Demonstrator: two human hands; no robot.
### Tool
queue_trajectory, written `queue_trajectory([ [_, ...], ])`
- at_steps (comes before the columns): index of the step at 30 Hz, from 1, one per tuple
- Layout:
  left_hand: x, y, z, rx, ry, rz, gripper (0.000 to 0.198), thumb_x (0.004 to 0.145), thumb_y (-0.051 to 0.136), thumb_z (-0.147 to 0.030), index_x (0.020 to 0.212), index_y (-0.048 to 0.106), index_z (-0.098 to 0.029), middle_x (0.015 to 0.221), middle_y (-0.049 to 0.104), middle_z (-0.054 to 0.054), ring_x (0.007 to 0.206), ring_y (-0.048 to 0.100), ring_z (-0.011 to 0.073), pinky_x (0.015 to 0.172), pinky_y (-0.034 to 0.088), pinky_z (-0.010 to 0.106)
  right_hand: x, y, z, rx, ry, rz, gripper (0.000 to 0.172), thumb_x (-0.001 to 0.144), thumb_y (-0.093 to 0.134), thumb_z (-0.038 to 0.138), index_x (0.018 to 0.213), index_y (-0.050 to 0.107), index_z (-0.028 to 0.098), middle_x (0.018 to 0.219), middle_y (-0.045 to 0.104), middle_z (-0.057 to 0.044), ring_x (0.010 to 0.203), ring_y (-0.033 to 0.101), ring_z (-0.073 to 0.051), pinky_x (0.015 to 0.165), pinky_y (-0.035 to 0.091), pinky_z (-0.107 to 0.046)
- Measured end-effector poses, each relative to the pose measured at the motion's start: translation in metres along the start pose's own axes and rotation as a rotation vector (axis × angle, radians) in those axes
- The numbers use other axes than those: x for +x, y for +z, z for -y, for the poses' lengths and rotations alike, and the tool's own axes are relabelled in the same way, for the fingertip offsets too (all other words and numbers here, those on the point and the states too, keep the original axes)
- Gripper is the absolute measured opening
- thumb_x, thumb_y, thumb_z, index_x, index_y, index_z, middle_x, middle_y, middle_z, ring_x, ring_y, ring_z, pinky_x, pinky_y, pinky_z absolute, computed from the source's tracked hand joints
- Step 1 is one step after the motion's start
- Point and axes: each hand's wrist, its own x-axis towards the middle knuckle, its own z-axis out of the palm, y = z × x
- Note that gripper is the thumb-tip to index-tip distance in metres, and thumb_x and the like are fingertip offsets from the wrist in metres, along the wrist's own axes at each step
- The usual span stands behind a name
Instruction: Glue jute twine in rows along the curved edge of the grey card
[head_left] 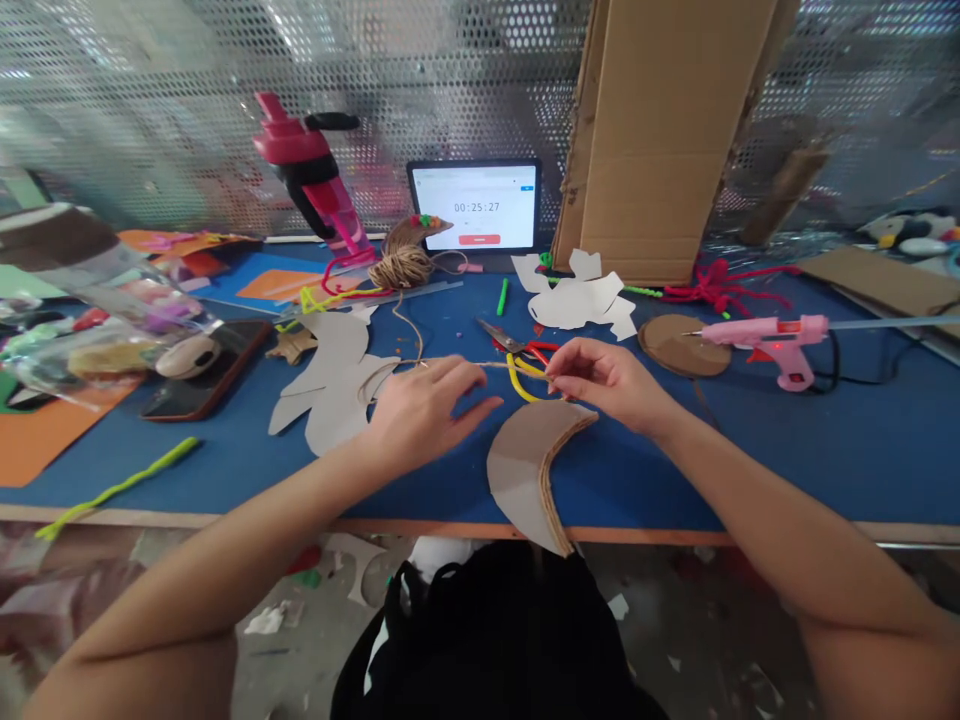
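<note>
**Inspection note: fingertip pinch on pipe cleaner and twine at the work table**

The right hand (611, 385) is closed in a fingertip pinch on a yellow pipe cleaner (523, 384), and a strand of jute twine (457, 364) appears to run into the same grip. The left hand (431, 412) lies open, palm down, just beside the strand; whether it holds the twine cannot be determined. Both items sit above the blue work table (675, 480), near a crescent of corrugated cardboard (521, 470). Red-handled scissors (517, 342) lie just beyond the pinch. Judged step in hand: manual work on pipe cleaner and twine. The present handling calls for a secure pinch.
</note>
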Motion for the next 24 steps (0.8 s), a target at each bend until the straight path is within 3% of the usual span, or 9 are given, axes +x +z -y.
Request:
queue_trajectory([
  [2,0.005,-0.005,-0.002,0.091,0.192,-0.102,0.038,0.083,0.059,-0.046,0.109,0.061,-0.02,0.111,0.062,0.011,0.106,0.055,0.027,0.094,0.041,0.038,-0.001,0.001,0.001,-0.028,-0.003,0.065,0.015,0.08,0.061,0.032,0.088,0.06,0.019,0.078,0.064,-0.002,0.07,0.059,-0.011,0.064,0.048,-0.026],
  [5,0.013,-0.002,-0.004,0.003,0.397,0.015,0.032,0.087,0.056,-0.038,0.113,0.059,-0.02,0.112,0.063,0.009,0.111,0.054,0.024,0.099,0.038,0.035,-0.003,0.001,0.002,-0.099,-0.017,0.13,0.017,0.08,0.06,0.034,0.088,0.06,0.019,0.078,0.065,-0.002,0.071,0.06,-0.012,0.064,0.048,-0.026],
  [8,0.015,0.007,-0.004,-0.113,0.252,0.16,0.023,0.09,0.045,-0.031,0.093,0.065,-0.02,0.088,0.066,0.006,0.085,0.06,0.0178,0.081,0.043,0.027,-0.002,-0.006,0.0,-0.236,-0.023,0.111,0.022,0.084,0.056,0.04,0.09,0.06,0.02,0.079,0.065,-0.002,0.071,0.06,-0.013,0.065,0.046,-0.027],
  [13,0.015,0.02,0.006,-0.147,0.026,0.195,0.028,0.088,0.046,-0.04,0.082,0.062,-0.018,0.066,0.06,0.001,0.055,0.048,0.0112,0.055,0.033,0.021,0.006,-0.028,-0.009,-0.601,0.033,-0.076,0.026,0.086,0.053,0.042,0.077,0.059,0.018,0.07,0.063,-0.003,0.064,0.054,-0.014,0.06,0.035,-0.028],
  [18,0.022,0.03,0.008,-0.172,-0.052,0.334,0.029,0.073,0.066,-0.046,0.074,0.061,-0.018,0.056,0.054,-0.003,0.05,0.045,0.0097,0.049,0.026,0.02,0.009,-0.025,-0.02,-0.833,0.052,-0.073,0.022,0.079,0.062,0.04,0.087,0.06,0.02,0.076,0.061,-0.002,0.071,0.054,-0.016,0.061,0.034,-0.027],
  [24,0.027,0.029,0.002,-0.272,-0.069,0.496,0.027,0.07,0.067,-0.042,0.068,0.058,-0.016,0.058,0.052,-0.004,0.051,0.042,0.0081,0.049,0.028,0.019,0.015,-0.014,-0.025,-1.043,0.11,-0.083,0.015,0.074,0.061,0.032,0.081,0.061,0.018,0.087,0.063,-0.005,0.074,0.056,-0.017,0.06,0.034,-0.027],
])
